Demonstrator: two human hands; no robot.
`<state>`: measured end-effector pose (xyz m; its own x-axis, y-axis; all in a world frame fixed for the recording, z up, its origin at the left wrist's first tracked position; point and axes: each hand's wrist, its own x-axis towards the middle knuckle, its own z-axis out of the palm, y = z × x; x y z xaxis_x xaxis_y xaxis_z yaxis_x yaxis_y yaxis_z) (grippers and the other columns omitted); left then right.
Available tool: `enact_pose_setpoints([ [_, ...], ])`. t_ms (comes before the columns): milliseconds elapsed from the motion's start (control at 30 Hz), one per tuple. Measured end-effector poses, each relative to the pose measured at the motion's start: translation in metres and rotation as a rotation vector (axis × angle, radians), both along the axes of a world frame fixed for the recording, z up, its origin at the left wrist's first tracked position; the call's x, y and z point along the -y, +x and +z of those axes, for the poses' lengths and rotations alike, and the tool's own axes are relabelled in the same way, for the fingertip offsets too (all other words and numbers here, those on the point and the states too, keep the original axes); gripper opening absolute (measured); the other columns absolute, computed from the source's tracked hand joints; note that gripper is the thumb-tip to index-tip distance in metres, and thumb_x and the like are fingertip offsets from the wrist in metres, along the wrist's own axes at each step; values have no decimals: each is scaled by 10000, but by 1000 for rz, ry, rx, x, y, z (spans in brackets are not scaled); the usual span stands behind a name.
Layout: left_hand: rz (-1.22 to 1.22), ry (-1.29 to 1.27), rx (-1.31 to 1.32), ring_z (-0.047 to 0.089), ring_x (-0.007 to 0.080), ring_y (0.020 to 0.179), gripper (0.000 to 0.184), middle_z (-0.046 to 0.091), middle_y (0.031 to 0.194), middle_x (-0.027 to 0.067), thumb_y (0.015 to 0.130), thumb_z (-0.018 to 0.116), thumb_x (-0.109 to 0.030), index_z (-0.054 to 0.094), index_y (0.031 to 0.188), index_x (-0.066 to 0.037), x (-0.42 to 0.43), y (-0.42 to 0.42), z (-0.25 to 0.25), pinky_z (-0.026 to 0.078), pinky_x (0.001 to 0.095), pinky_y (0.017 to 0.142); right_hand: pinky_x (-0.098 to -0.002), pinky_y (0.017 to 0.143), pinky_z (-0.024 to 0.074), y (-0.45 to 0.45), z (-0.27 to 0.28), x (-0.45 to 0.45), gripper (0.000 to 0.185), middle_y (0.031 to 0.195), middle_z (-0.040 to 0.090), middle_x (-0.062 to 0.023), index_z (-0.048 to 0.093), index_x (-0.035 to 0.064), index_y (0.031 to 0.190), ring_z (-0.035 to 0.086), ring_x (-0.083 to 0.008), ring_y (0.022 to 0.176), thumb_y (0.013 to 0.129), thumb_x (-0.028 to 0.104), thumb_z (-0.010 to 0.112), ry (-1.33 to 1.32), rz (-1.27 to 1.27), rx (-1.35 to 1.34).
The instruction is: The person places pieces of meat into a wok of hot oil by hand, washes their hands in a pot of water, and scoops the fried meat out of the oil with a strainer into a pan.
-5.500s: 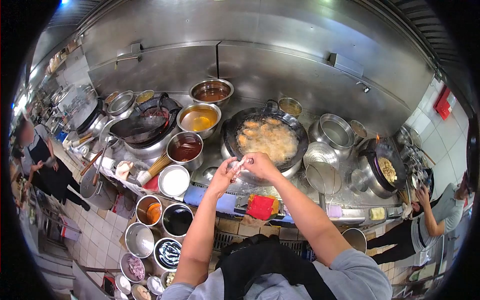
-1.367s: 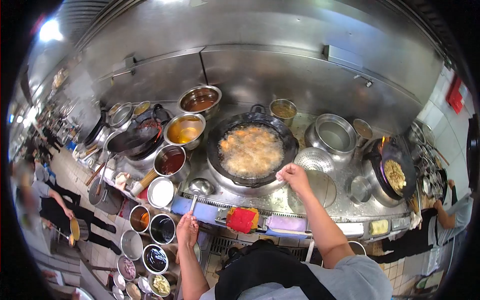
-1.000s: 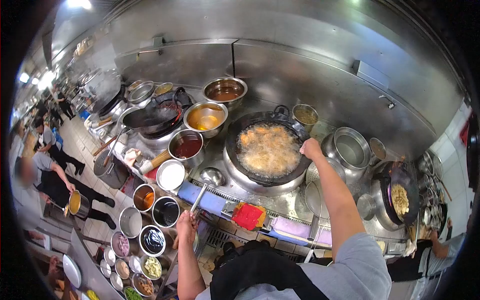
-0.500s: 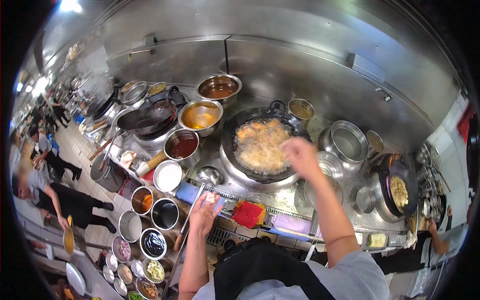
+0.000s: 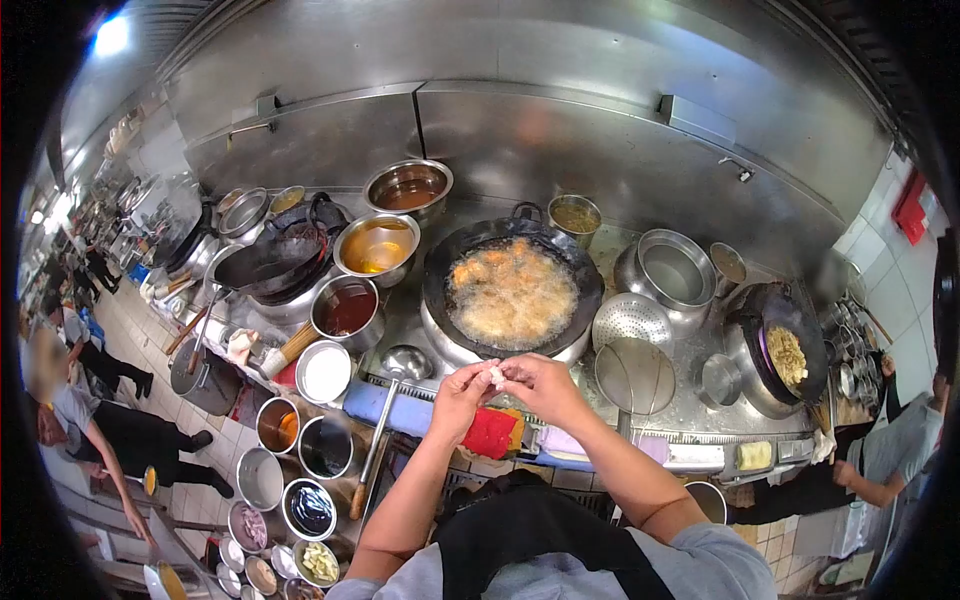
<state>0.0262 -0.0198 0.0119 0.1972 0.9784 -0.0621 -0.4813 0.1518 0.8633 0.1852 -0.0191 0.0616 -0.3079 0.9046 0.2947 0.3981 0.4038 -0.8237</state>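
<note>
In front of the wok's near rim, my left hand (image 5: 460,400) and my right hand (image 5: 545,387) meet. Their fingertips pinch a small whitish lump (image 5: 496,376), whose kind I cannot make out. Just beyond them is a big black wok (image 5: 438,275) of bubbling oil, crowded with pale golden frying pieces (image 5: 515,297). Below my fingers lies a red and yellow cloth (image 5: 490,433) at the stove's front edge. A steel ladle (image 5: 405,363) rests to the left of the wok, its handle slanting down past my left forearm.
Right of the wok are a perforated strainer (image 5: 632,322), a wire skimmer (image 5: 635,375) and a steel pot (image 5: 678,270). Bowls of amber liquid (image 5: 378,243) and dark red sauce (image 5: 345,305) stand left. Several ingredient containers (image 5: 260,480) fill the lower left. Co-workers stand at both sides.
My right hand has come down from above the wok to join my left hand. The left hand has moved right and up with the whitish lump. The whole view has shifted slightly.
</note>
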Motion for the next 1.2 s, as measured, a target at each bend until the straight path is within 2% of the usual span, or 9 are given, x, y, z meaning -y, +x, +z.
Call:
enact_pose_setpoints([
  [67,-96,173,-171,546,161,928,229,565,1026,95,865,469,-84,519,1063,19,-2,-5,-6,465,286,786,-258,661,461,6,0,-2,274,808,560,-78,566,23,960,568,-127,756,714,94,662,-273,-12,-96],
  [300,-89,433,-376,550,171,916,384,572,1000,108,875,437,-65,334,1243,-30,9,-19,19,432,291,810,-249,652,459,4,-15,-9,278,877,520,-88,576,39,972,570,-150,746,711,93,656,-219,176,-190],
  [500,-150,47,19,574,214,871,483,486,1119,168,897,418,-215,195,1324,-176,7,-37,-7,459,311,774,-268,658,470,-10,-9,-11,174,862,558,-92,575,34,907,589,-160,754,750,101,610,-78,151,97],
  [600,-117,-167,32,561,246,858,498,446,1170,178,892,301,-437,214,1310,-182,14,-53,-31,462,360,763,-276,685,480,4,-9,-29,221,840,625,-96,560,42,899,612,-171,784,751,188,634,-258,48,101],
  [700,-57,-241,118,557,226,840,478,477,1132,153,894,296,-440,281,1275,-151,36,-81,-54,461,343,756,-307,701,478,40,-29,-67,299,876,620,-116,548,36,913,613,-216,782,740,260,646,-227,-147,332],
  [1000,347,-410,224,572,189,766,434,565,961,114,884,343,-433,402,1151,-95,103,-153,-91,476,304,681,-416,619,454,140,-97,-213,129,724,582,-200,597,30,718,563,-370,692,665,145,571,76,-418,820],
  [1067,389,-429,239,580,190,751,429,570,937,109,880,344,-444,415,1135,-106,111,-160,-91,479,308,663,-447,624,438,156,-93,-241,95,711,566,-215,595,35,701,555,-383,707,697,117,546,367,-664,704],
  [1100,390,-430,238,580,190,751,429,570,937,109,880,344,-444,415,1135,-106,114,-163,-91,479,308,663,-465,639,418,137,-47,-222,89,710,553,-220,589,38,704,541,-390,705,722,92,520,283,-782,472],
  [1200,411,-416,242,579,188,736,419,573,934,108,881,344,-444,426,1128,-117,124,-168,-96,479,313,657,-389,630,436,128,14,-215,110,766,579,-177,584,39,786,558,-326,707,760,134,535,485,-758,412],
])
